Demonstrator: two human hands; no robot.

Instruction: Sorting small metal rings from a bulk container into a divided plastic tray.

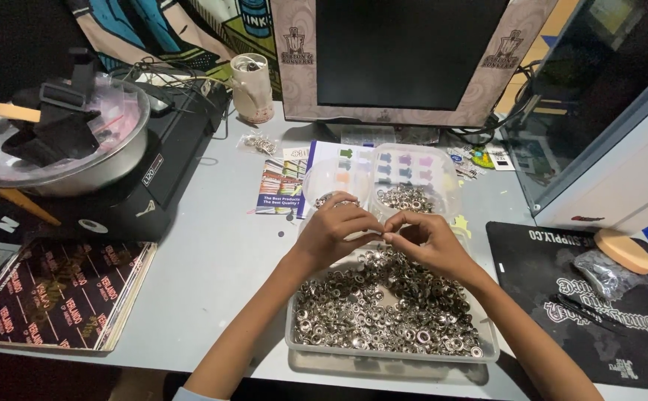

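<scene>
I look down at my two bare hands meeting over a clear plastic tray (pixel 487 343) heaped with small silver metal rings and snap parts (pixel 383 312). My left hand (pixel 333 232) is curled, its fingertips pinched together on something tiny that I cannot make out. My right hand (pixel 429 239) is curled the same way, fingertips touching those of the left, so both pinch at one spot just above the far edge of the heap. Whatever small piece sits between them is hidden by the fingers.

The tray rests on a pale grey counter (pixel 220 252). Just beyond my hands stand two smaller clear tubs (pixel 443 178) holding more silver pieces, set on a colourful printed leaflet (pixel 279 186). A dark monitor (pixel 406 52) stands behind them. To the left, a metal bowl (pixel 108 160) rests on a black machine (pixel 168 156). To the right lies a black mat (pixel 539 297) with a crumpled plastic bag (pixel 603 271).
</scene>
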